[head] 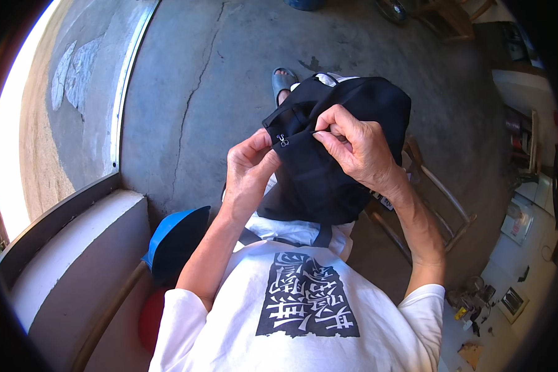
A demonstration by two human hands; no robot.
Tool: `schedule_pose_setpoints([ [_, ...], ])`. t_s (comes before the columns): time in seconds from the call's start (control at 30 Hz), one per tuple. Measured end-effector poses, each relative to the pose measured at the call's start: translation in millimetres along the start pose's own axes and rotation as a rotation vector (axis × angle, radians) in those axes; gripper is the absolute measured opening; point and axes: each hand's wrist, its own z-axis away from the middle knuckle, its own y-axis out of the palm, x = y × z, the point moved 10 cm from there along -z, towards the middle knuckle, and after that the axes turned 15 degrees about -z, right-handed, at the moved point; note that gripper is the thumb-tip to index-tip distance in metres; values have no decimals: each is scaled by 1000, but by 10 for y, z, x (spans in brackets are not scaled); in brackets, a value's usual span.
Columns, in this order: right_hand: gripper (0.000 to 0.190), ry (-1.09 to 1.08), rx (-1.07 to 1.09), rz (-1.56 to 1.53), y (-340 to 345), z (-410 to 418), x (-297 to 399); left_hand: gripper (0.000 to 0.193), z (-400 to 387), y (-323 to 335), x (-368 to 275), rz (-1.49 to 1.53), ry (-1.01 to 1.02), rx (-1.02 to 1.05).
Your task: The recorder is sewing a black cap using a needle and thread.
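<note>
A black cloth garment [325, 176] lies across the person's lap. A small metal hook-and-eye fastener [282, 140] shows on its edge, between the two hands. My left hand [251, 167] pinches the garment's edge just left of the fastener, with thumb and fingers closed on the cloth. To the right, my right hand [358, 144] pinches a fold of the same cloth between thumb and forefinger. Whether a needle or thread is held cannot be seen. A tag bearing print [385, 202] shows below the garment, near the right wrist.
On the left stand a low white wall [79, 242] and a blue plastic scoop-like object [176, 237], with a red round object [152, 321] below. A wooden chair frame [446, 209] is at the right. Small items lie on a white surface [497, 260] at the far right. The concrete floor [167, 93] is cracked.
</note>
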Motion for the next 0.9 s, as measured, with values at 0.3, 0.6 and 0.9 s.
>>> schedule_pose_setpoints([
  [0.3,18,131,-429,169,-817,129,-162,26,70,247,37,426,-229,184],
  [0.6,36,446,-429,47,-1170,250,-882,33,44,274,203,261,-271,70],
  [0.9,29,540,-421,-402,-1173,257,-1052,23,59,198,291,65,-312,72],
])
